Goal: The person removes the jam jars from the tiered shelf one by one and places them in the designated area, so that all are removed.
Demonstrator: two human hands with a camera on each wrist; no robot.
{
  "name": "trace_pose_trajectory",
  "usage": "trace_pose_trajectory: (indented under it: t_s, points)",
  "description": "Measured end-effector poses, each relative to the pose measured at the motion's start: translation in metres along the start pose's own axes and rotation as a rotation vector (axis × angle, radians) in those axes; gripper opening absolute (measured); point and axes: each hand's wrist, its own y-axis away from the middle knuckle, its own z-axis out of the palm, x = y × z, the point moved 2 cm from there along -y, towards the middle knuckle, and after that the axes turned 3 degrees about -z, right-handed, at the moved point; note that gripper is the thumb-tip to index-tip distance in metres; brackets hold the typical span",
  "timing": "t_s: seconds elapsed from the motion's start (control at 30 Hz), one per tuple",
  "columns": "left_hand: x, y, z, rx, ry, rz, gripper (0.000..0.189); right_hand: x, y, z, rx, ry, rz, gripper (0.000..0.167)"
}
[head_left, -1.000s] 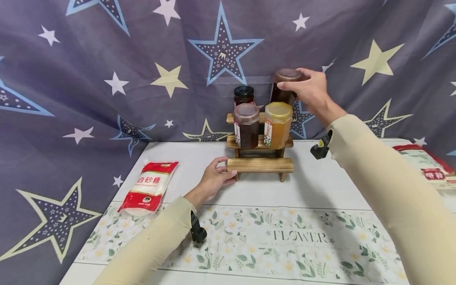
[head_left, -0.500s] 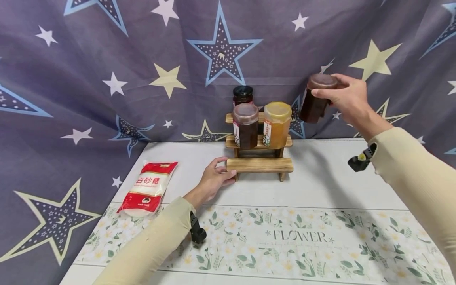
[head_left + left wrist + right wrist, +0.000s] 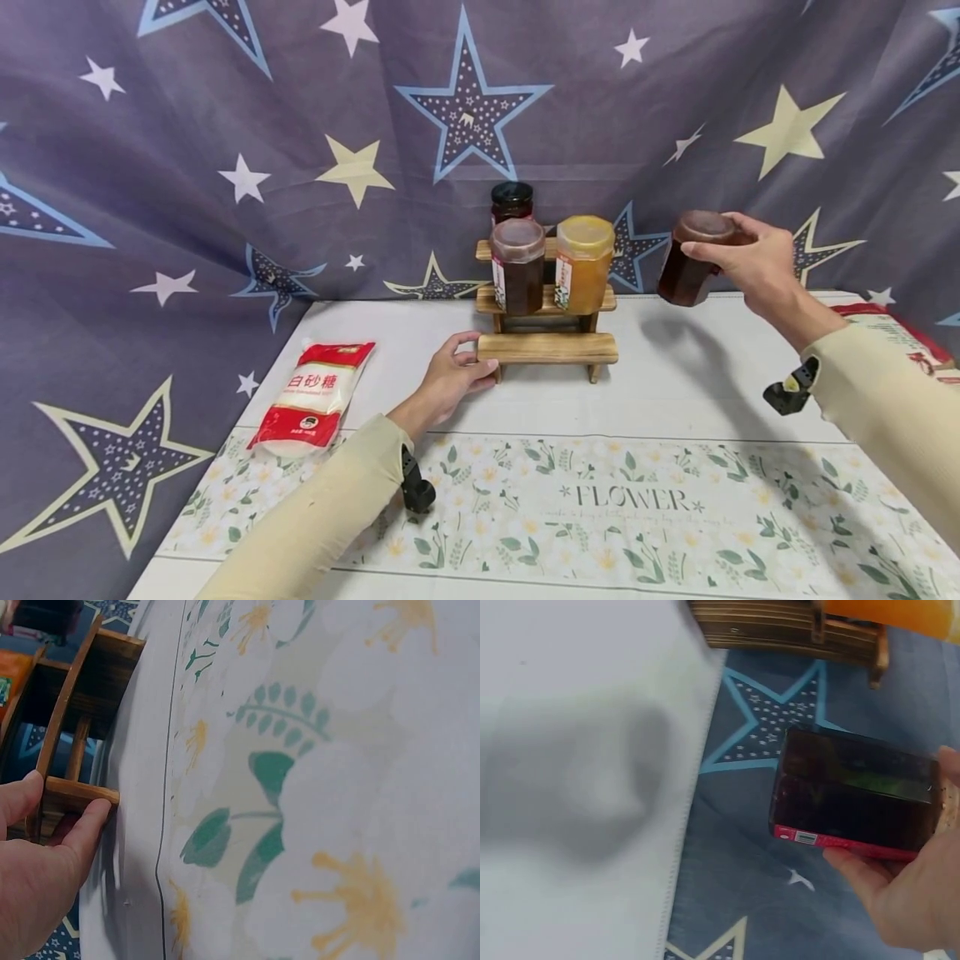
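The right hand (image 3: 765, 258) is grasping a dark brown, faceted jar with a translucent lid (image 3: 684, 271), thumb and fingers curling about its lid end. This jar is being held in the air to the right of a three-tiered, stepped rack of brown striped wood (image 3: 551, 348), well apart from it, and is leaning slightly with its base toward the left. A shadow is falling beneath it on the white surface (image 3: 540, 408). In the right wrist view, a red label strip bearing a barcode is showing along the jar's side.

The left hand (image 3: 450, 379) is gripping the left end of the rack's lowest tier, its digits touching the wood in the left wrist view.

On the middle tier, a dark purplish-brown, faceted jar (image 3: 522, 279) is standing at left, beside an amber-orange, faceted jar with a yellowish lid (image 3: 590, 279) at right. On the top tier, a jar with a black, round lid (image 3: 512, 200) is standing at left, partly hidden.

A red-and-white plastic bag (image 3: 311, 396) is lying left of the left hand; another red-and-white bag (image 3: 892, 327) is lying at far right, partly covered by the right sleeve (image 3: 885, 425). A grey-purple, star-patterned cloth (image 3: 300, 108) is hanging behind.
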Motion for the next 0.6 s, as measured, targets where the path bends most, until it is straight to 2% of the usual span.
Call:
trace_pose_trajectory:
  t_s: [0.23,0.37,0.6]
  points:
    - [0.000,-0.001,0.002,0.008,-0.006,0.003,0.055,0.028,0.012,0.003,0.011,0.129,0.005,0.065]
    - [0.000,0.000,0.003,0.007,-0.005,-0.004,0.056,0.044,0.018,0.003,0.005,0.142,0.030,0.072]
    - [0.000,0.000,0.002,0.014,0.007,-0.001,0.056,0.059,0.026,0.007,-0.037,0.129,-0.016,0.063]
